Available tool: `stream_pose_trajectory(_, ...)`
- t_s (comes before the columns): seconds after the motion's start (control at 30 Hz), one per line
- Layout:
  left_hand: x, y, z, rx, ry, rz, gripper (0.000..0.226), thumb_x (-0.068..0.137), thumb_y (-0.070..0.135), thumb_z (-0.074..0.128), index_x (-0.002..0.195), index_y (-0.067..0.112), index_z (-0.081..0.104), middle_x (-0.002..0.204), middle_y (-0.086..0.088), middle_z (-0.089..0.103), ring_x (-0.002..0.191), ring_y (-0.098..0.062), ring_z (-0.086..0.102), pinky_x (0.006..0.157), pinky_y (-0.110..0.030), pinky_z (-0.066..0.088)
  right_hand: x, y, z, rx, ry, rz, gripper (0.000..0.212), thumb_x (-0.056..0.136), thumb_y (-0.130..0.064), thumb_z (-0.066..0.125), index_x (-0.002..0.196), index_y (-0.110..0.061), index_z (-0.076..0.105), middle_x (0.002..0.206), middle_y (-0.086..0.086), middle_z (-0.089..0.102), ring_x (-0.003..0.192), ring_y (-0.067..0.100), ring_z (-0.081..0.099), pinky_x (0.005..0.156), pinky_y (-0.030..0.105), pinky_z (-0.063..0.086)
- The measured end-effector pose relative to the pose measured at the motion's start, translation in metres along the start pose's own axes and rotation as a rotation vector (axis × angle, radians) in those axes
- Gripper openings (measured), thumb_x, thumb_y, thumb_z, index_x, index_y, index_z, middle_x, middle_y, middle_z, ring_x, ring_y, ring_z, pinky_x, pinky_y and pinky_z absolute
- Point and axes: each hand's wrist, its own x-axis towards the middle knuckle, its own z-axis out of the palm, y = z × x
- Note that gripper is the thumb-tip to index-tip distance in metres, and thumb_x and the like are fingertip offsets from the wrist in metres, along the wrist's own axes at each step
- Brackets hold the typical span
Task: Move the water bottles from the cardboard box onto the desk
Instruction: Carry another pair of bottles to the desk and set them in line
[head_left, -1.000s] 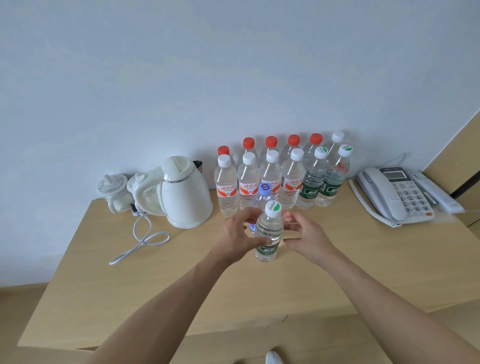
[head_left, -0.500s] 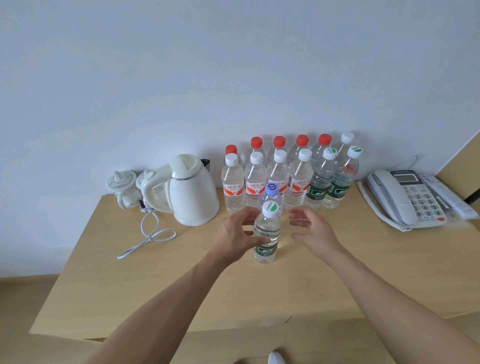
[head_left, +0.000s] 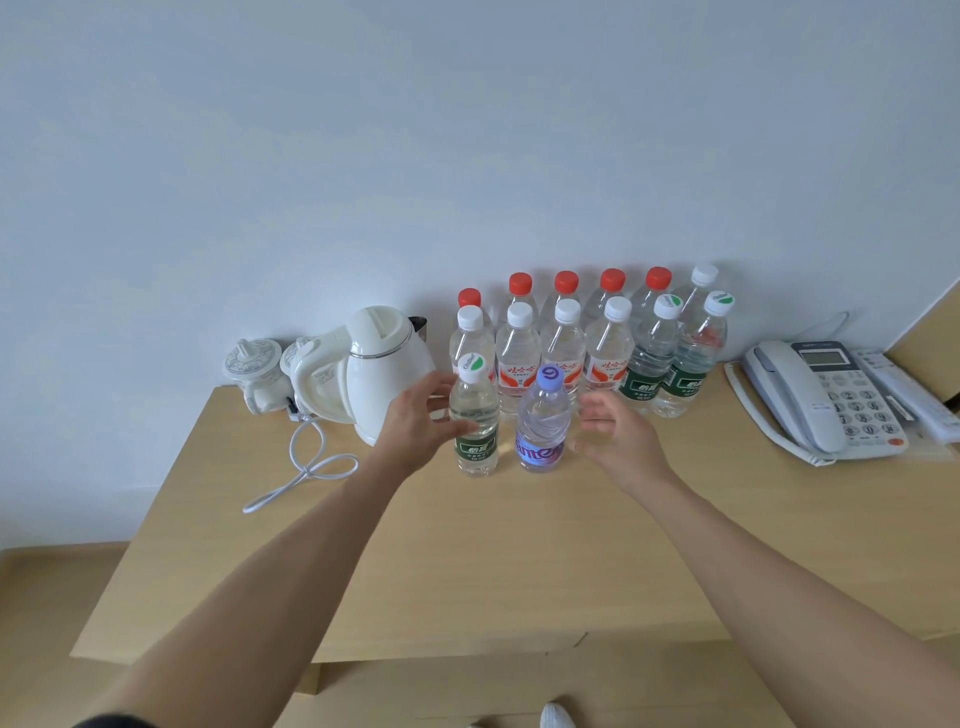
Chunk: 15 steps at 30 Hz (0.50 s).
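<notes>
A small green-label bottle (head_left: 476, 415) with a white and green cap stands on the wooden desk (head_left: 467, 561). My left hand (head_left: 421, 421) holds it from the left, thumb across its front. Just to its right stands a purple-capped bottle (head_left: 543, 431). My right hand (head_left: 613, 436) hovers beside that bottle with relaxed fingers, holding nothing. Behind them, several more bottles (head_left: 566, 338) with red or white caps stand in two rows against the wall. The cardboard box is out of view.
A white electric kettle (head_left: 379, 364) with its cord (head_left: 306, 467) stands left of the bottles, and a ceramic pot (head_left: 254, 369) sits behind it. A white desk telephone (head_left: 826, 395) is at the right. The desk's front half is bare wood.
My left hand has carried the green-label bottle leftwards and it now stands left of the purple-capped bottle, which is fully visible. My right hand has drawn away to the right.
</notes>
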Motion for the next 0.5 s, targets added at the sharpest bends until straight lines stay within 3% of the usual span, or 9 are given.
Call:
stream_pose_trajectory(0.1,0.006,0.000,0.001,0.000,0.007,0.007,0.054,0.073,0.003,0.087,0.118,0.017,0.062,0.110,-0.002,0.070,0.105,-0.014,0.068,0.078,-0.007,0.049,0.007,-0.008,0.006,-0.049,0.025,-0.027,0.058,0.073,-0.009,0.086,0.124,-0.019,0.060,0.106,-0.012,0.063,0.099,0.010,0.065,0.082,0.017,0.048)
stream_pose_trajectory(0.2,0.009,-0.001,0.002,0.007,0.009,0.016,0.054,0.074,0.004,0.086,0.119,0.021,0.061,0.108,0.006,0.068,0.105,-0.010,0.068,0.078,-0.005,0.047,0.015,-0.012,0.012,-0.146,0.024,-0.039,0.059,0.072,-0.015,0.088,0.124,-0.018,0.059,0.110,-0.002,0.065,0.099,0.016,0.065,0.087,0.033,0.052)
stream_pose_trajectory(0.4,0.004,-0.003,0.001,0.108,0.042,0.036,0.063,0.069,0.019,0.092,0.124,0.024,0.062,0.102,0.011,0.070,0.098,0.005,0.065,0.083,0.000,0.042,0.026,-0.020,0.028,-0.285,0.006,-0.003,0.066,0.071,-0.029,0.089,0.126,-0.016,0.055,0.116,0.001,0.063,0.107,0.021,0.060,0.085,0.036,0.049)
stream_pose_trajectory(0.5,0.003,-0.007,-0.001,0.162,0.023,-0.009,0.069,0.066,0.025,0.094,0.126,0.022,0.061,0.102,0.004,0.070,0.098,-0.005,0.067,0.087,-0.012,0.049,0.030,-0.020,0.034,-0.284,0.034,0.008,0.062,0.073,-0.022,0.086,0.126,-0.015,0.055,0.117,0.004,0.064,0.110,0.024,0.059,0.081,0.031,0.044)
